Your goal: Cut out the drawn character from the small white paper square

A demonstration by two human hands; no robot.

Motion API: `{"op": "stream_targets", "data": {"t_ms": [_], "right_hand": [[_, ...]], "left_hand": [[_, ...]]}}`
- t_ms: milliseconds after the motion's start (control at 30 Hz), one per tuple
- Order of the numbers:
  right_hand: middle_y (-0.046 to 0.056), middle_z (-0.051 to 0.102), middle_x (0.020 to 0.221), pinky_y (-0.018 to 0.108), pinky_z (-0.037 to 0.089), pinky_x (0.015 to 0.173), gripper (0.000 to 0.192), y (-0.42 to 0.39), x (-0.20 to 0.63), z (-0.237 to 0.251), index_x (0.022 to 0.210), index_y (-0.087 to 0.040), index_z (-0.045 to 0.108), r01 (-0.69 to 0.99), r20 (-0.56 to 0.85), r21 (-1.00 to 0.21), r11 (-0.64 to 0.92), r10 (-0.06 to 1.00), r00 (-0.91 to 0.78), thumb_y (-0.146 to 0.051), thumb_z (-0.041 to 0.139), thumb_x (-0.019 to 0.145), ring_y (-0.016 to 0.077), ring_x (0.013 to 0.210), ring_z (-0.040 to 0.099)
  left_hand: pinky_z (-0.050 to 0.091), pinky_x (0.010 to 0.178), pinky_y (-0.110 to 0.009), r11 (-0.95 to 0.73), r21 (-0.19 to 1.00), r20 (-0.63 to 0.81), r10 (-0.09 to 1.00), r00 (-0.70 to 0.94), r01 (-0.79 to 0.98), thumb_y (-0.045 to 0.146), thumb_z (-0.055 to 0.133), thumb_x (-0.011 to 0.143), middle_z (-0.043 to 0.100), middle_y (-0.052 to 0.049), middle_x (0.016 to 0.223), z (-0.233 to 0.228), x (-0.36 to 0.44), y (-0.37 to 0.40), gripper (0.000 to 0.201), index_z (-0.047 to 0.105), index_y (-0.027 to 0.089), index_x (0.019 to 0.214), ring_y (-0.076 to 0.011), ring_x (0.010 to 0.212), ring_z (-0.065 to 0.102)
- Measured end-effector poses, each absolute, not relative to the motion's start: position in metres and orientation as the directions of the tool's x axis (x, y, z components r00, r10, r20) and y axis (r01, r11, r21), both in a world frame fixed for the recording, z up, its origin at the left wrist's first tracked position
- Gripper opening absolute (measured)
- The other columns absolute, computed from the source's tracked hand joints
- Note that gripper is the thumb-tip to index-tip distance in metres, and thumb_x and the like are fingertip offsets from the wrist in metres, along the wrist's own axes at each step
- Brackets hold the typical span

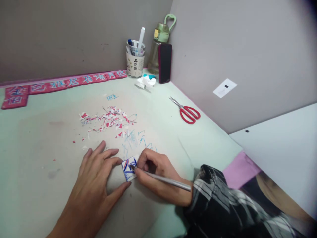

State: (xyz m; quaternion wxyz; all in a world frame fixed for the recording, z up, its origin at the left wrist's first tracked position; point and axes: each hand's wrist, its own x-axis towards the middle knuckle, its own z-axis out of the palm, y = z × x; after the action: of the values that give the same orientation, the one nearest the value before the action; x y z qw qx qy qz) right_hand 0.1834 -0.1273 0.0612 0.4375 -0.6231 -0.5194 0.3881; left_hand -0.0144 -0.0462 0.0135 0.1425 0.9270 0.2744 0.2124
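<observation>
The small white card [127,170] lies flat on the tabletop [37,142] in front of you, between your two hands, with dark blue strokes and a red streak on its face. Your right hand [160,165] pinches a slim silver tool [170,181] between thumb and fingers, like a pen, its dark tip meeting the card among those strokes. Your left hand [95,185] is spread palm down, its forefinger at the card's upper left corner and its thumb at the lower edge. A black-and-white checked sleeve [218,198] covers your right wrist. Just beyond the card, light blue pen marks [142,140] run over the tabletop, and farther on you have a loose scatter of red and white scraps [110,119]. Off to the right, well apart from your hands, lie scissors [182,106] with red handles, their blades partly open. Towards the back are a crumpled white tissue [148,81], a glass cup [135,64] of pens with a paper label, a green-lidded bottle [154,54] and, upright in front of it, a dark phone [165,64]. Along the back edge, left of the cup, you have a row of red pieces [74,82] bearing pale blue characters.
</observation>
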Motion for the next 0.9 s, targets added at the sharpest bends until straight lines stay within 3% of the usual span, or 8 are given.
{"op": "stream_targets", "data": {"t_ms": [900], "right_hand": [[-0.004,0.049,0.069,0.025,0.034,0.063,0.017,-0.1257,0.184,0.0579,0.074,-0.023,0.043,0.494,0.088,-0.867,0.059,0.995,0.037,-0.016,0.056,0.083,0.0123,0.064,0.043]], "left_hand": [[0.025,0.117,-0.072,-0.813,0.416,0.363,0.56,0.745,0.408,0.046,0.061,0.092,0.061,-0.012,0.131,0.0098,-0.0168,-0.0409,0.033,0.054,0.027,0.117,-0.0399,0.145,0.038]]}}
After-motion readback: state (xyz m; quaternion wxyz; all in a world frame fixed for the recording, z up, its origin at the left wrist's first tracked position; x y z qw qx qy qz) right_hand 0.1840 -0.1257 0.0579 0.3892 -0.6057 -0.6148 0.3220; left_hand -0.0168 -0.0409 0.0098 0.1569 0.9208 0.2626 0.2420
